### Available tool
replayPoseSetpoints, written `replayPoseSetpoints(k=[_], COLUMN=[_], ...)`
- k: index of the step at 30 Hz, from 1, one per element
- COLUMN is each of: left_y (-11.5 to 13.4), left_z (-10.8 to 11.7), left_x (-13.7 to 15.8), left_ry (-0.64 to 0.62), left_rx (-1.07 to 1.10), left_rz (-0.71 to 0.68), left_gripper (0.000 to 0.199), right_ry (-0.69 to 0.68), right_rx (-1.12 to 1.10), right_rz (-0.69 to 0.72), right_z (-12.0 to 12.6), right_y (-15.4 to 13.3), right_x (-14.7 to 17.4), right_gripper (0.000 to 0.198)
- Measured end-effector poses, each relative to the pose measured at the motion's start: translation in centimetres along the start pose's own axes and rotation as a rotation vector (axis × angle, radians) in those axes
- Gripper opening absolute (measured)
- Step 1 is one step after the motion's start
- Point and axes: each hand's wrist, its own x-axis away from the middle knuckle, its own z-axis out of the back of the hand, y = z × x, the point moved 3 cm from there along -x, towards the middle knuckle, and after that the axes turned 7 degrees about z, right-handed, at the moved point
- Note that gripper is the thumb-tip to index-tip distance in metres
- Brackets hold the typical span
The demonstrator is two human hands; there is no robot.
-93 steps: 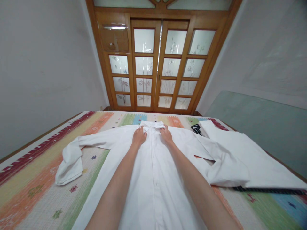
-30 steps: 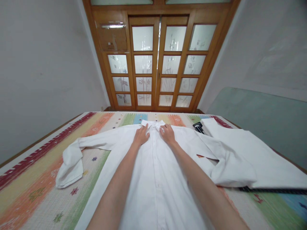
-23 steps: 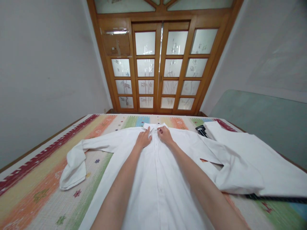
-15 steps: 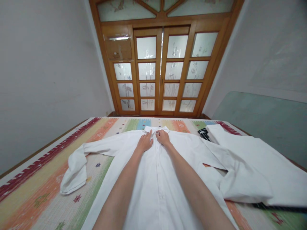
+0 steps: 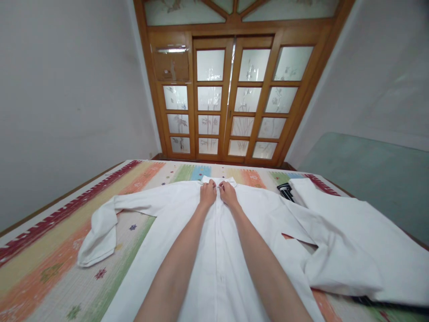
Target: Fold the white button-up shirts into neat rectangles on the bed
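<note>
A white button-up shirt (image 5: 181, 210) lies spread front side up, its collar at the far end and its button placket running down the middle towards me. At the left, one sleeve (image 5: 100, 232) bends back towards me; the other sleeve (image 5: 342, 259) is bunched at the right. My left hand (image 5: 208, 193) is closed on the shirt's front edge just below the collar. Close beside it, my right hand (image 5: 228, 192) pinches the opposite edge at the collar. The button between the fingertips is too small to make out.
Beneath the shirt is a striped, patterned bed cover (image 5: 63, 268). More folded white cloth (image 5: 365, 228) lies at the right, with a black striped piece (image 5: 285, 191) by it. A pale green board (image 5: 362, 174) stands along the right side. Wooden glass-paned doors (image 5: 228, 98) are beyond.
My left hand has shifted slightly right and its raised index finger has curled in, closing on the shirt edge. My right hand stays at the collar. The view has tilted a little.
</note>
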Motion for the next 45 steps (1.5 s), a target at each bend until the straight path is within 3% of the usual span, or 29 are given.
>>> replayPoseSetpoints(k=[5,12,17,26,30,35,41,45], left_y=[-0.1,-1.0,-1.3,-0.4,-0.3,-0.8,-0.9,-0.8], left_z=[-0.6,-1.3,-1.2,-0.7,-0.1,0.5,0.3,-0.2], left_x=[-0.4,-1.1,-1.1,-0.5,-0.2,0.2,-0.2,-0.6], left_ry=[-0.013,-0.015,0.016,0.029,0.126,0.246,0.256,0.19], left_rx=[0.201,0.424,0.437,0.431,0.385,0.177,0.13,0.246], left_rz=[0.033,0.084,0.077,0.024,0.112,0.236,0.16,0.054], left_gripper=[0.025,0.032,0.032,0.031,0.029,0.022,0.041,0.027], right_ry=[0.053,0.003,-0.063,-0.05,-0.008,-0.008,0.011,0.025], right_rx=[-0.044,-0.024,0.028,-0.015,-0.071,-0.121,-0.16,-0.18], right_rz=[0.017,0.021,-0.011,-0.036,-0.058,-0.083,-0.083,-0.073], right_z=[-0.1,0.0,0.2,-0.3,-0.4,-0.5,-0.5,-0.6], right_y=[0.3,0.0,-0.4,0.2,0.5,0.8,0.9,1.1], right_x=[-0.1,0.0,0.1,-0.2,-0.2,-0.3,-0.4,-0.5], right_gripper=[0.015,0.016,0.017,0.016,0.013,0.012,0.012,0.013])
